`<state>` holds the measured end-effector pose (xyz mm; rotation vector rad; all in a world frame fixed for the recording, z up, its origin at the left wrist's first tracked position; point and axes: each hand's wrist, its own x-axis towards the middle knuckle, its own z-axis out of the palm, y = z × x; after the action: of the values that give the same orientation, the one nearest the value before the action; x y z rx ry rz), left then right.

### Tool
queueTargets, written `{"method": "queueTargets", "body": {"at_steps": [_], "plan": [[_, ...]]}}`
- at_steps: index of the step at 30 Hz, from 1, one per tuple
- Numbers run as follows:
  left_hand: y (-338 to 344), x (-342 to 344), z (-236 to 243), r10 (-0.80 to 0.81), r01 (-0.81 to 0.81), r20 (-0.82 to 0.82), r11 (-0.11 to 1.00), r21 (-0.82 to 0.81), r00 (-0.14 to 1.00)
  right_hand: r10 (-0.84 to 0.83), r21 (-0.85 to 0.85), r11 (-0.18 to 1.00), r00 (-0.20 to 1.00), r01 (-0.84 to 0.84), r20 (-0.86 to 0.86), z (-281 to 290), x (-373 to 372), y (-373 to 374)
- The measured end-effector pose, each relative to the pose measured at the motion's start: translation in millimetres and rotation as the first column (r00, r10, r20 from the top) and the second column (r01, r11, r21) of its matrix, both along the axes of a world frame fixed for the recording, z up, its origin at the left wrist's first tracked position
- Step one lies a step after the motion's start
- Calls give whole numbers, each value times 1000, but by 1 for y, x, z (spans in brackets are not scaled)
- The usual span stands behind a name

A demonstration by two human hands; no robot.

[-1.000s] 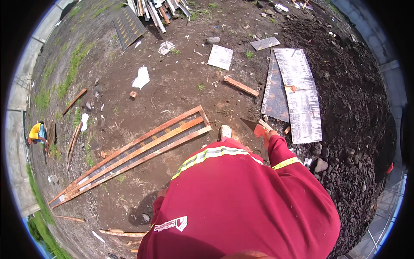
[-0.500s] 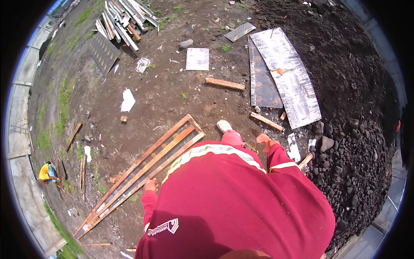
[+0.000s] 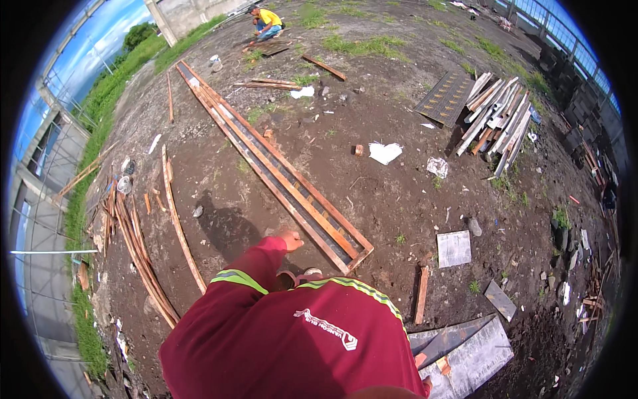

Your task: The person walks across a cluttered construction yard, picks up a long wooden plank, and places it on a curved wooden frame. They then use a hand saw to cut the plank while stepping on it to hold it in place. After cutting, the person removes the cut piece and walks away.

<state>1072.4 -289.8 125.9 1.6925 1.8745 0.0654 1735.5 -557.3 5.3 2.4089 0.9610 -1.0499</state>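
My left hand (image 3: 290, 241) reaches forward at the end of a red sleeve, its fingers curled in with nothing visible in them. It is above the ground beside the near end of a long wooden frame (image 3: 286, 176) with dark panels between its rails. Mostly hidden by my red top, my right hand (image 3: 427, 384) shows at the lower edge, over pale weathered sheets (image 3: 477, 356). A small orange-pink piece (image 3: 421, 360) shows just by that hand; its kind is unclear.
Long boards (image 3: 136, 246) lie at left. A short timber (image 3: 422, 294) and a square panel (image 3: 454, 249) lie at right. Beyond are a slatted dark panel (image 3: 444, 98) and a pile of lumber (image 3: 498, 120). A person in yellow (image 3: 267, 23) crouches far off.
My view and body have turned left, so the wooden frame now stretches ahead and the pale sheets are at lower right. My left hand has come forward; my right hand is now mostly hidden.
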Motion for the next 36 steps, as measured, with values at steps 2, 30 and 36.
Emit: {"method": "queueTargets", "body": {"at_steps": [2,30,36], "plan": [[-35,-2,-6,59,-58,13,997,-54,998,180,-20,983,984,-180,-7,3,7,37],[-179,-124,-38,380,-389,-86,881,-270,921,170,261,959,959,-108,-229,-11,-163,156],[-193,-159,-72,393,-425,-162,853,-302,905,181,330,939,952,-93,-246,-46,-186,150]]}}
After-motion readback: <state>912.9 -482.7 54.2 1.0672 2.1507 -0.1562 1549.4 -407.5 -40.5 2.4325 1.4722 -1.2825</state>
